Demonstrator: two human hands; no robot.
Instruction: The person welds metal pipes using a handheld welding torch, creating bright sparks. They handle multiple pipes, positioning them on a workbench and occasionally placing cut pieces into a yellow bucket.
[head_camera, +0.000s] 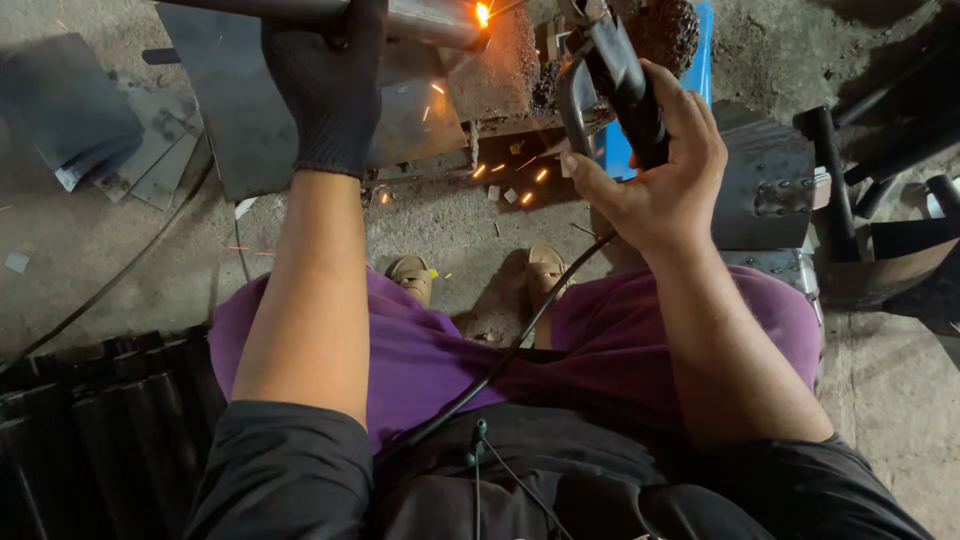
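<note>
Welding with both hands at a low, rusty steel worktop (500, 80). Gripping a grey round metal tube (420, 18) with the left hand (330, 85), covered by a black knitted glove, fingers clamped around the tube and keeping it lying across the dark flat steel plate (250, 120). Holding a black-handled electrode holder (625, 85) in the bare right hand (655, 170), fingers closed tight on the handle, thumb resting near the metal lever. Touching the tube end with the electrode tip, where a bright orange arc (483, 13) is burning, and throwing glowing sparks (520, 180) down onto the concrete floor (440, 225). Trailing a black cable (520, 335) from the holder down over the purple shorts (400, 350).

Judging from the arc, working in the middle of the joint: seam being laid at this one spot, finished bead not visible from here, so remaining length impossible to tell. Lying to the left, a stack of dark flat metal sheets (70, 120); standing at the lower left, a row of black tubes (100, 420).
</note>
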